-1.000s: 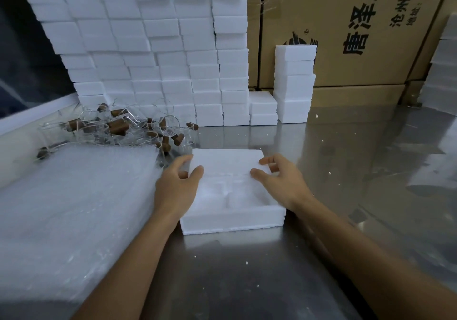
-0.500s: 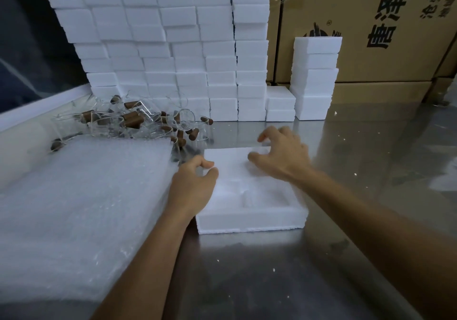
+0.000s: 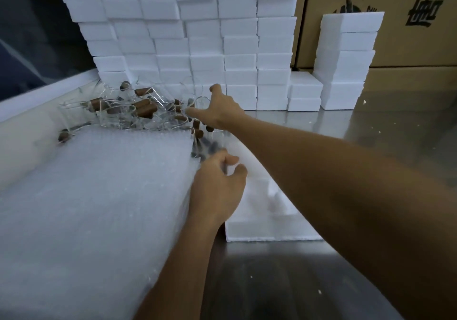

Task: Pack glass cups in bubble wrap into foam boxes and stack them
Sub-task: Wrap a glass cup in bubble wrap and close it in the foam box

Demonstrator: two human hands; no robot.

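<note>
An open white foam box (image 3: 269, 230) lies on the steel table (image 3: 284, 282) in front of me. To its left is a thick stack of bubble wrap sheets (image 3: 94, 196). Behind that stack lies a heap of clear glass cups with brown wooden handles (image 3: 128, 110). My right hand (image 3: 218, 111) stretches across the box to the near edge of the heap, with thumb and fingers spread around a clear cup; I cannot see a firm hold. My left hand (image 3: 217, 186) hovers at the seam between bubble wrap and box, fingers loosely curled, nothing visibly in it.
A tall wall of closed white foam boxes (image 3: 197, 47) stands at the back. A shorter stack of foam boxes (image 3: 346, 59) is to its right. Printed cardboard cartons (image 3: 415, 42) line the rear right. Foam crumbs dot the table.
My right hand left the foam box and reached forward-left into the glass cups. My left hand slid off the box toward the bubble wrap edge. The camera moved closer and leftward.
</note>
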